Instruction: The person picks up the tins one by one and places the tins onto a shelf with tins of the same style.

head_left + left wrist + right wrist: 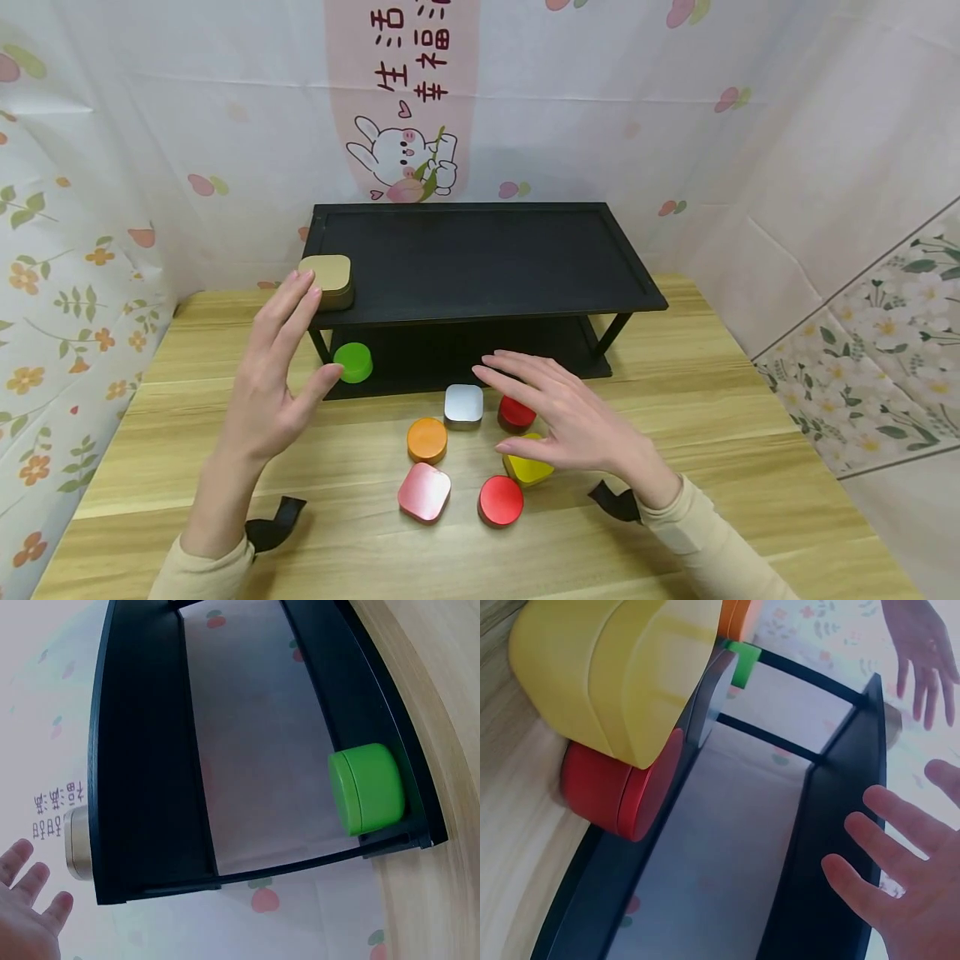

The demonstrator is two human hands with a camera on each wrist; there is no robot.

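Note:
My left hand (262, 392) is raised at the rack's left end, fingers straight, holding nothing. In the head view its fingertips overlap a gold square tin (335, 268) on the upper shelf; the left wrist view shows a gap between them. Below, a green round tin (379, 787) sits at the left end of the lower shelf. My right hand (573, 417) hovers with spread fingers over a yellow tin (527, 471) and a red round tin (513, 417), partly covering both. Its palm is bare in the right wrist view.
A black two-tier rack (480, 262) stands at the back of the wooden table (337, 542). Before it lie a white square tin (463, 403), an orange round tin (427, 439), a pink square tin (424, 492) and another red round tin (500, 500). Printed cloth (247, 125) hangs behind.

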